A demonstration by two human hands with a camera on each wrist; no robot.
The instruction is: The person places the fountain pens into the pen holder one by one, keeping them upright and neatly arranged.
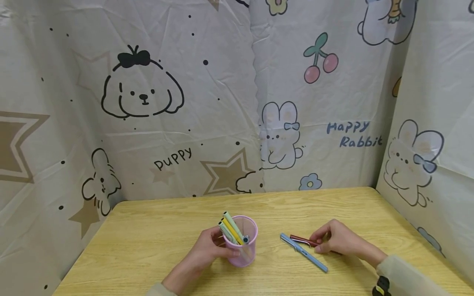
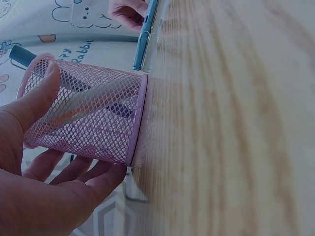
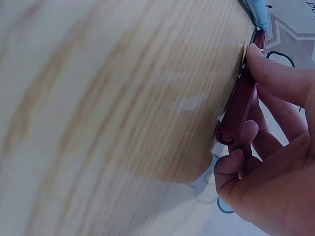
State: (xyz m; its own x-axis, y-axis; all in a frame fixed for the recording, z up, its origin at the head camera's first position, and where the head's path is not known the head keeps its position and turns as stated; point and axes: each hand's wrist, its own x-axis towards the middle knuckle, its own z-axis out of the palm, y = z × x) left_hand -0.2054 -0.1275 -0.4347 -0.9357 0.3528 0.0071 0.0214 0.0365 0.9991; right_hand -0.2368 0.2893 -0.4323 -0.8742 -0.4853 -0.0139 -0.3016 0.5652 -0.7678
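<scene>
A pink mesh pen cup stands upright on the table, with several pens in pale green, yellow and a darker colour leaning in it. My left hand holds the cup from its left side, thumb at the front and fingers behind; the left wrist view shows the thumb near the rim. To the right, my right hand pinches a dark red pen between thumb and fingers, close over the tabletop. A blue pen with a clip lies slantwise on the table beside the red one.
The wooden table has a light yellow grain. Behind it and at both sides hangs a pale curtain printed with cartoon animals, stars and cherries. A dark band with a yellow part sits at the right sleeve.
</scene>
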